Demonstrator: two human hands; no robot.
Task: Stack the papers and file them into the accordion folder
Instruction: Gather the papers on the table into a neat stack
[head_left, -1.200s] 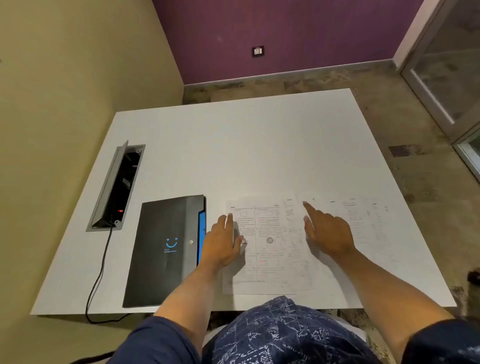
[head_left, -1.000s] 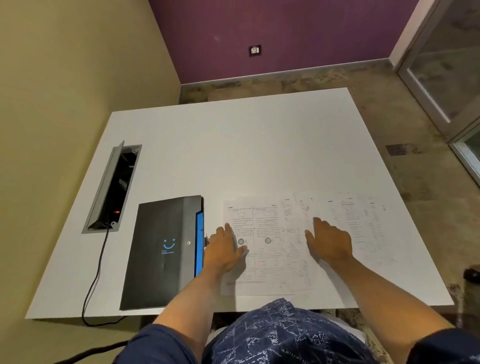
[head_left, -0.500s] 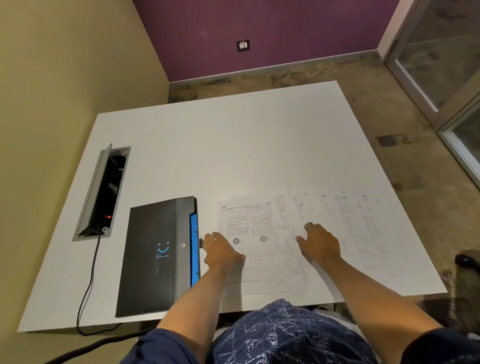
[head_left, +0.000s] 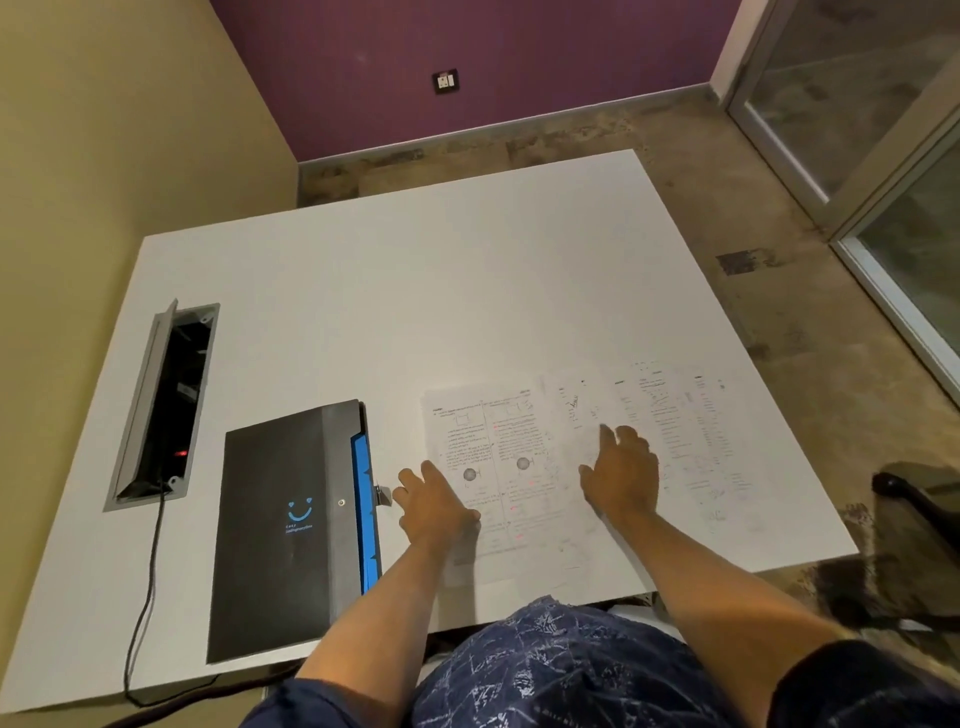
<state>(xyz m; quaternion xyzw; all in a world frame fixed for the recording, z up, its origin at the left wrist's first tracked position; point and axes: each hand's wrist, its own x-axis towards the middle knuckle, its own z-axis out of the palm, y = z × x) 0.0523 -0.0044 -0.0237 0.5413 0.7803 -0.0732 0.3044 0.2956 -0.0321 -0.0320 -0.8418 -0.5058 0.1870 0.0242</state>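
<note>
While both hands lie flat on the sheets, the large white rectangular desk carries everything. Black accordion folder with blue gusset and blue smiley print: lies closed and flat near the desk's front-left corner, small metal clasp pointing right. Grey recessed cable box, lid up, sits along the left edge; black cable runs from it over the front edge. White printed papers: spread overlapping near the front edge, right of the folder, unstacked. Left hand: fingers spread, palm down on the leftmost sheet, gripping nothing. Right hand: fingers spread, pressing the middle sheets, gripping nothing.
</note>
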